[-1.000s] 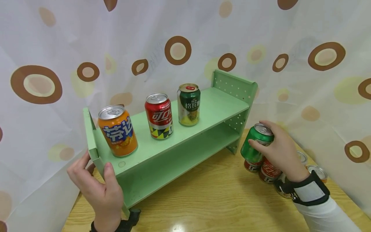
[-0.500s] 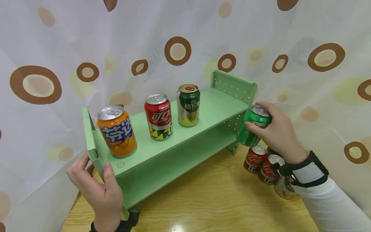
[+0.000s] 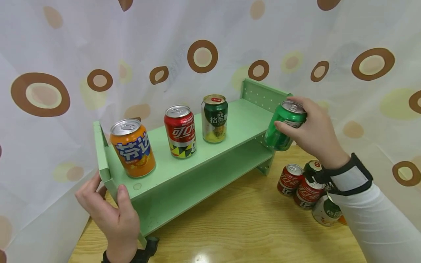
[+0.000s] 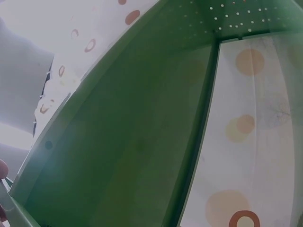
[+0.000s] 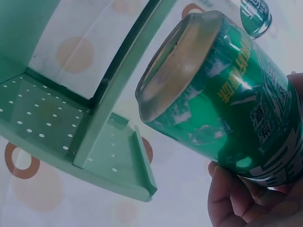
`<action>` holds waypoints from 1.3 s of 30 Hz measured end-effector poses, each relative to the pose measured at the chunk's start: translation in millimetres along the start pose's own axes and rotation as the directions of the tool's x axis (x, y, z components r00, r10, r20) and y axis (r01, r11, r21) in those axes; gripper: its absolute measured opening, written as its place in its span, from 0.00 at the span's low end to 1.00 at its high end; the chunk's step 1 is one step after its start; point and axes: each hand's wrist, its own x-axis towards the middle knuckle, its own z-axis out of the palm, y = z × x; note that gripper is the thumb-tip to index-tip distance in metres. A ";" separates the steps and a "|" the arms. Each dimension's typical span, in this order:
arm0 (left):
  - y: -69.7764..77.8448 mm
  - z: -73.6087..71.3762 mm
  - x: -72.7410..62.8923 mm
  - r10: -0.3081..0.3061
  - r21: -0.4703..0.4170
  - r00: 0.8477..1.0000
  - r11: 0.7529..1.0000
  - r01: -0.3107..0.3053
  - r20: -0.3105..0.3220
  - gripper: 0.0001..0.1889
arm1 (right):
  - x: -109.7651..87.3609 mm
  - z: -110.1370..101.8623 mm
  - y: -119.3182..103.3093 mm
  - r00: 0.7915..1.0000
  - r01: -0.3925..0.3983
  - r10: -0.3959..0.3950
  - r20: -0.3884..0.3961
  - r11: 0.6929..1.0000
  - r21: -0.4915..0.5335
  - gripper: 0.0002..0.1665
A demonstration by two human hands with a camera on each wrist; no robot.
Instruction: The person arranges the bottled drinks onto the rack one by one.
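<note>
My right hand [image 3: 315, 131] grips a green soda can [image 3: 283, 126] near its top, thumb in front. The can is raised, slightly tilted, and overlaps the right end of the green two-tier shelf [image 3: 253, 113]. In the right wrist view the bottom and printed side of the soda can [image 5: 236, 104] show, with fingers around its other end. My left hand [image 3: 112, 212] holds the shelf's left end panel between thumb and fingers. On the top tier stand an orange Fanta can [image 3: 135, 153], a red cola can [image 3: 180, 133] and a dark green kvass can [image 3: 215, 118].
Several more cans stand grouped on the wooden table [image 3: 230, 219] at the right: red cola cans [image 3: 289, 179], a white-and-green can [image 3: 326, 210] and others partly behind my right wrist. A patterned curtain [image 3: 131, 36] hangs behind the shelf.
My right hand has lifted the green soda can up from the group of cans and moved it slightly left toward the shelf's right end. The left hand has stayed in place.
</note>
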 end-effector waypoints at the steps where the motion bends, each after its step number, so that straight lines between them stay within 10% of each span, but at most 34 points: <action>1: -0.1 -0.1 0.1 0.000 0.003 1.000 1.000 0.000 0.001 0.27 | 2.0 -0.1 -1.4 1.000 0.004 -0.004 -0.003 1.000 0.003 0.43; 39: -4.6 -4.2 -0.3 0.016 0.030 0.999 0.999 -0.017 0.049 0.28 | 47.3 37.2 -27.7 0.994 0.044 -0.050 0.102 0.998 0.052 0.42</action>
